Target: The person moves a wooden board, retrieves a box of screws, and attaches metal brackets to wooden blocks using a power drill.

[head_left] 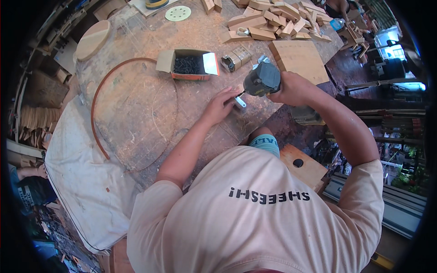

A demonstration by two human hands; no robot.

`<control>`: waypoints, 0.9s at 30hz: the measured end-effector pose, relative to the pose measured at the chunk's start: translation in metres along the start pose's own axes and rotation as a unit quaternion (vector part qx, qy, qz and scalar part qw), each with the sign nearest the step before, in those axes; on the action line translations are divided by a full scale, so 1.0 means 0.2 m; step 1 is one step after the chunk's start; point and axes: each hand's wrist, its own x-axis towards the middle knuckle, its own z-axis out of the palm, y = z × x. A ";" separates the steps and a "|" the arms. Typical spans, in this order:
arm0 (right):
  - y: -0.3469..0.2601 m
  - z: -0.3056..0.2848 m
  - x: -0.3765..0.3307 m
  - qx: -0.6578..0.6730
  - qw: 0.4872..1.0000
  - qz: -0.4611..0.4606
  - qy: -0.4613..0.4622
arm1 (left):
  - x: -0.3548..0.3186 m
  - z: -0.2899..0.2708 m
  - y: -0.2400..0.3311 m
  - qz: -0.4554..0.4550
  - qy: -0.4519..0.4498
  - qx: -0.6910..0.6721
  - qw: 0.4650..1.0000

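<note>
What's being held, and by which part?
The right hand holds the drill by its handle. The left hand is beside the small pale piece; whether it grips it, I can't tell.

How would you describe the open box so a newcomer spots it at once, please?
Find the large worktable, then look beyond the left hand. The open box sits left of the brown packet; its spread flaps and dark fasteners set it apart.

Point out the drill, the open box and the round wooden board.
Drill (262,78): head view, on its dark body.
Open box (188,77): head view, on its near wall.
Round wooden board (93,40): head view, on its top face.
</note>
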 end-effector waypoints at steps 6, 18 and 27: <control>0.00 0.00 0.01 0.004 1.000 -0.005 -0.004 | 0.00 0.00 0.00 0.007 0.006 0.008 1.000; 0.05 0.00 0.11 -0.025 0.991 -0.099 -0.081 | 0.00 -0.01 -0.01 0.022 0.014 0.041 0.999; 0.08 0.00 0.13 -0.043 0.992 -0.088 -0.084 | 0.00 -0.01 -0.05 0.029 0.010 0.055 0.998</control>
